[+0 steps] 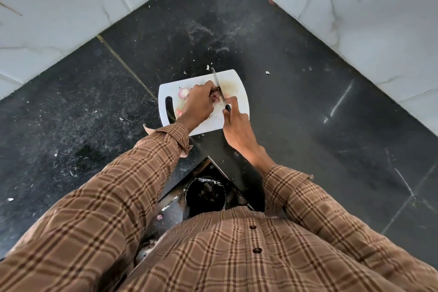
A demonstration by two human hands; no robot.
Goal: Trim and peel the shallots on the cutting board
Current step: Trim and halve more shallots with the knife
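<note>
Just left of the left hand's grip, a halved shallot [183, 93] lies cut face up on the white cutting board [233, 78], with small pink peel scraps [178, 111] nearer the person, beside the board's handle slot [169, 108]. The board sits on a dark speckled desk [296, 78] set into a corner of marble-look wall tiles [379, 19].

The left hand [198, 103] has its fingers curled down over a shallot [215, 96], pinning it to the board; only a reddish sliver of it shows between the fingertips and the blade. Touching that grip on its right, the knife [216, 83] lies with its tip pointing away from the person. The right hand [235, 123] wraps the dark handle, forefinger stretched along the top.

This looks like the trimming cut on one end of the shallot. To do it well, I would keep the left fingertips tucked back from the edge, knuckles toward the blade, and take off only a thin cap, so the layers hold together for peeling. A short draw of the blade should suit better than a straight press, since the bulb is small and may roll. Loose skin near the blade is best cleared first.

Below the desk's edge, close to the person's shirt, sits a dark bin [205, 194].
</note>
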